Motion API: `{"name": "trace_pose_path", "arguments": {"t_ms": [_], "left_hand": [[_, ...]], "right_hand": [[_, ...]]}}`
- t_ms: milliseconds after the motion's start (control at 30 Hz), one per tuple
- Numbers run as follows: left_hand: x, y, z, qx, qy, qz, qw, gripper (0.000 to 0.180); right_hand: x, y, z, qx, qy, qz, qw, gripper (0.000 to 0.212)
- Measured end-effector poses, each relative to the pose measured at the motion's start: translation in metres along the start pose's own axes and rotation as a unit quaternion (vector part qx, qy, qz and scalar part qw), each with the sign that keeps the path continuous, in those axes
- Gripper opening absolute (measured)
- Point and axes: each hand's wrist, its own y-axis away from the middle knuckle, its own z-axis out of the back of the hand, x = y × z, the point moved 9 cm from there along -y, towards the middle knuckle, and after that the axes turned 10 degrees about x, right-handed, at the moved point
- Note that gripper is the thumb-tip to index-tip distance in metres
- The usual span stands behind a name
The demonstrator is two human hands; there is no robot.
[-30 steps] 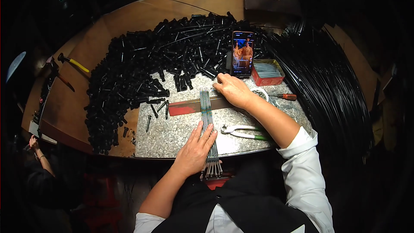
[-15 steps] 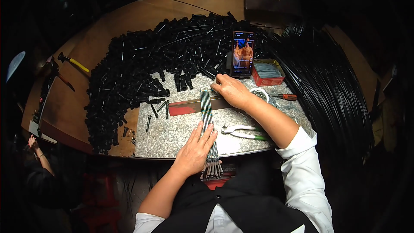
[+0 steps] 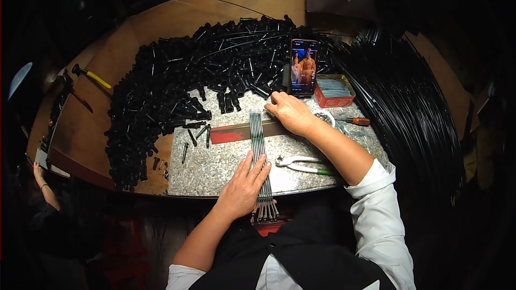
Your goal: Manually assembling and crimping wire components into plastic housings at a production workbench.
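Note:
A bundle of thin grey metal rods (image 3: 258, 142) lies lengthwise on a speckled metal plate (image 3: 215, 166), crossing a red-ended flat bar (image 3: 236, 132). My left hand (image 3: 244, 185) lies flat with spread fingers on the near part of the rods, pressing them to the plate. My right hand (image 3: 290, 111) rests on the bar just right of the rods' far end, fingers curled down on it. The rods' near tips (image 3: 266, 212) stick out past the plate's front edge.
A big heap of black tubes (image 3: 177, 86) covers the wooden table (image 3: 123, 48) behind and left. Pincers (image 3: 298, 164) lie by my right forearm. A phone (image 3: 303, 67), a red box (image 3: 334, 91), a screwdriver (image 3: 357, 121), black rod coils (image 3: 408, 107) and a yellow-handled hammer (image 3: 91, 77) are around. Another person's hand (image 3: 37, 172) is far left.
Almost nothing has moved. My right hand has shifted slightly on the bar by the rods' far end; my left hand stays flat on the rods.

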Motion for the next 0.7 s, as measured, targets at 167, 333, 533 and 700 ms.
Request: {"name": "trace_pose_path", "arguments": {"t_ms": [167, 333, 533, 700], "left_hand": [[-0.0006, 0.0005, 0.0041, -0.01, 0.032, -0.002, 0.999, 0.071], [0.0007, 0.0004, 0.0003, -0.002, 0.003, 0.0, 1.0, 0.069], [0.0018, 0.0007, -0.0004, -0.003, 0.013, 0.005, 1.0, 0.068], [-0.0003, -0.001, -0.0001, -0.009, 0.018, 0.001, 1.0, 0.067]], "right_hand": [[0.0018, -0.0011, 0.0007, 0.003, -0.005, -0.004, 1.0, 0.012], [0.0018, -0.0036, -0.0006, 0.008, -0.01, -0.003, 1.0, 0.013], [0.0027, -0.0063, -0.0037, 0.032, -0.007, -0.005, 0.999, 0.02], [0.007, -0.0002, 0.0042, 0.003, -0.116, 0.028, 0.993, 0.022]]}}
